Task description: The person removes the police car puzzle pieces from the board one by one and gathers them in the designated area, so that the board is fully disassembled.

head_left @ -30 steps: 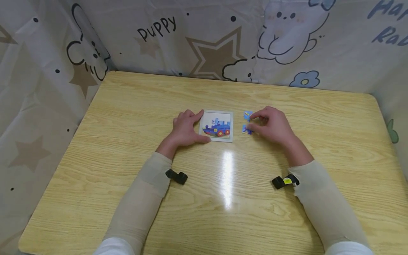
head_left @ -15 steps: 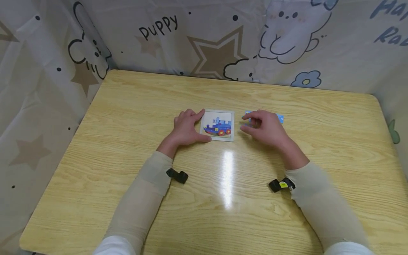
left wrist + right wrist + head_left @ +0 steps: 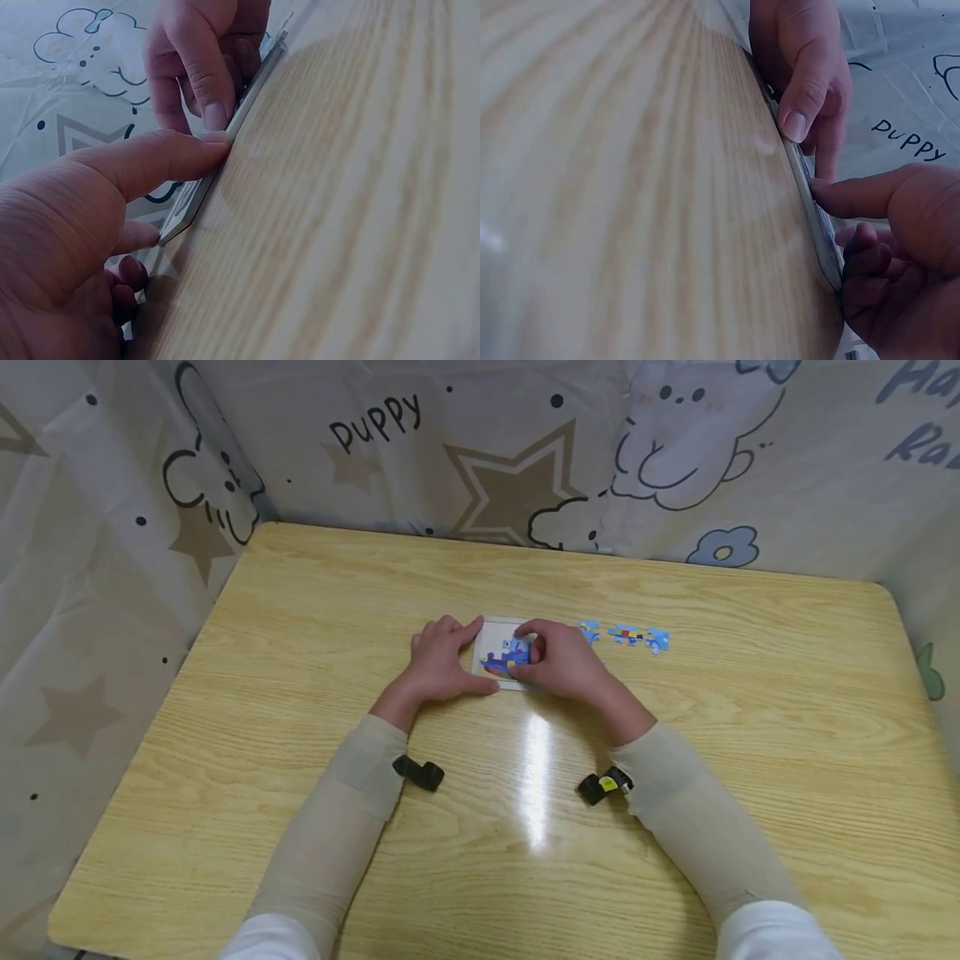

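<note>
A small square jigsaw tray (image 3: pixel 487 635) with a pale rim lies on the table. Joined puzzle pieces (image 3: pixel 502 660) inside it form part of a blue train. My left hand (image 3: pixel 435 664) grips the tray's left side, its thumb on the near edge and its index finger at the far corner. Over the tray's right half, my right hand (image 3: pixel 558 660) touches the train pieces with thumb and index finger. In the right wrist view, its thumb (image 3: pixel 862 195) is extended onto the puzzle and the other fingers are curled. No loose piece shows between them.
Right of the tray lie loose blue puzzle pieces: one (image 3: pixel 588 630) beside the right hand, one with coloured blocks (image 3: pixel 626 633), and one farther right (image 3: pixel 658 640). Another is mostly hidden below the hand. A printed cloth (image 3: pixel 495 468) hangs behind the wooden table (image 3: pixel 375 577).
My right hand has moved left from the loose pieces onto the tray, uncovering several of them. The left hand has kept its hold on the tray.
</note>
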A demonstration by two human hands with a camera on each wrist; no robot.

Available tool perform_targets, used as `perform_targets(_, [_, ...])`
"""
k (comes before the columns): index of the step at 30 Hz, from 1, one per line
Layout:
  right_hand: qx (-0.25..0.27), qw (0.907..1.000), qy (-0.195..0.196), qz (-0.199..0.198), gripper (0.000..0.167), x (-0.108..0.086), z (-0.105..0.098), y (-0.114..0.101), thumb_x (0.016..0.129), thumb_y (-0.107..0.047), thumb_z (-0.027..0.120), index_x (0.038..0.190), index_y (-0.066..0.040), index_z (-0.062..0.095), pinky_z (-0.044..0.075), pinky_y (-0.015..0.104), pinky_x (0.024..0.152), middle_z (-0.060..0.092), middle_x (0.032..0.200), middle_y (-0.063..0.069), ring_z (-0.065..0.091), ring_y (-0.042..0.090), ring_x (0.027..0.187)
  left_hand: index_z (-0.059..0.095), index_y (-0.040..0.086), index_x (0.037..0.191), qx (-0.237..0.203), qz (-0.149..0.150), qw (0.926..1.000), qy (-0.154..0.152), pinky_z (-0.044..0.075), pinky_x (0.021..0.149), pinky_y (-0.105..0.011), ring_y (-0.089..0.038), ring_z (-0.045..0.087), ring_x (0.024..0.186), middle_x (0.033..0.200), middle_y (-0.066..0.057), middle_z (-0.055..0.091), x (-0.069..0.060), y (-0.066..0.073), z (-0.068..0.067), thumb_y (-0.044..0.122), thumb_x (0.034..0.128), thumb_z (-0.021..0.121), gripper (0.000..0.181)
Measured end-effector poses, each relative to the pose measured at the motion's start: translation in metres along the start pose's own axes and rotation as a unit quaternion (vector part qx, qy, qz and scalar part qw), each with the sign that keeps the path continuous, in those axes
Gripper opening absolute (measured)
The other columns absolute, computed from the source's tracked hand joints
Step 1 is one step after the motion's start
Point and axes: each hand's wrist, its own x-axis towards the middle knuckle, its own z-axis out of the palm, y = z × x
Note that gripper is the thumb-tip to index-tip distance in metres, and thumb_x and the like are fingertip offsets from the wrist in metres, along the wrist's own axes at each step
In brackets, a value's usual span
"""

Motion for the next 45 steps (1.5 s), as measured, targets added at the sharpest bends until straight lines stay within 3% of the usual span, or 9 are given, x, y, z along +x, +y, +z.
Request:
perform_targets(14, [-0.043, 0.9984, -0.036, 0.008, 0.049, 0.0030, 0.0004, -0.0051, 0.089, -0.024, 0.077, 0.129, -0.009, 0.054, 0.038, 0.036, 0.066, 0.055, 0.083, 0.008, 0.049, 0.023, 0.071, 0.032, 0.015, 0.158, -0.003, -0.002, 1.0000, 0.002, 0.020, 0.087, -0.043, -0.024, 0.034, 0.102, 0.110, -0.005, 0.040, 0.0003, 0.0008, -0.0003, 0.056, 0.0732, 0.084, 0.107])
perform_targets(20, [-0.035, 0.9989, -0.029, 0.006, 0.038, -0.0007, 0.0027, -0.0051, 0.090, -0.019, 0.075, 0.117, -0.011, 0.050, 0.036, 0.037, 0.066, 0.052, 0.083, 0.008, 0.048, 0.025, 0.071, 0.032, 0.014, 0.157, -0.004, 0.004, 1.0000, 0.004, 0.022, 0.087, -0.043, -0.025, 0.035, 0.101, 0.110, -0.005, 0.041, 0.0005, 0.0009, 0.0006, 0.054, 0.0725, 0.085, 0.107])
perform_targets(28, [-0.039, 0.9989, -0.026, -0.008, 0.032, -0.0031, 0.0048, -0.0044, 0.092, -0.019, 0.072, 0.118, -0.013, 0.054, 0.035, 0.037, 0.066, 0.050, 0.080, 0.007, 0.046, 0.024, 0.068, 0.032, 0.015, 0.157, -0.005, 0.000, 1.0000, 0.008, 0.022, 0.088, -0.042, -0.024, 0.035, 0.100, 0.108, -0.005, 0.041, 0.0007, 0.0005, 0.0006, 0.053, 0.0719, 0.086, 0.108])
perform_targets(34, [-0.035, 0.9973, -0.037, -0.053, 0.032, -0.0033, 0.0058, -0.0011, 0.089, -0.015, 0.072, 0.120, -0.017, 0.062, 0.035, 0.036, 0.063, 0.050, 0.072, 0.003, 0.046, 0.021, 0.064, 0.032, 0.014, 0.157, -0.008, 0.003, 0.9999, 0.007, 0.022, 0.091, -0.043, -0.024, 0.036, 0.103, 0.112, -0.005, 0.042, 0.0004, -0.0014, 0.0018, 0.051, 0.0714, 0.086, 0.108])
perform_targets(38, [-0.027, 0.9966, -0.040, -0.067, 0.025, -0.0042, 0.0066, -0.0017, 0.089, -0.018, 0.074, 0.113, -0.018, 0.068, 0.036, 0.036, 0.063, 0.050, 0.070, 0.002, 0.046, 0.019, 0.063, 0.032, 0.014, 0.157, -0.010, 0.006, 0.9999, 0.006, 0.022, 0.091, -0.043, -0.025, 0.035, 0.103, 0.112, -0.006, 0.042, 0.0002, -0.0019, 0.0016, 0.052, 0.0726, 0.085, 0.107])
perform_targets(45, [-0.034, 0.9974, -0.028, -0.057, 0.010, -0.0030, 0.0078, -0.0039, 0.097, -0.025, 0.067, 0.099, -0.017, 0.072, 0.037, 0.036, 0.064, 0.051, 0.068, 0.001, 0.047, 0.019, 0.063, 0.031, 0.015, 0.158, -0.003, 0.007, 1.0000, 0.004, 0.022, 0.089, -0.044, -0.025, 0.035, 0.102, 0.112, -0.006, 0.041, -0.0001, -0.0017, 0.0005, 0.054, 0.0731, 0.084, 0.107])
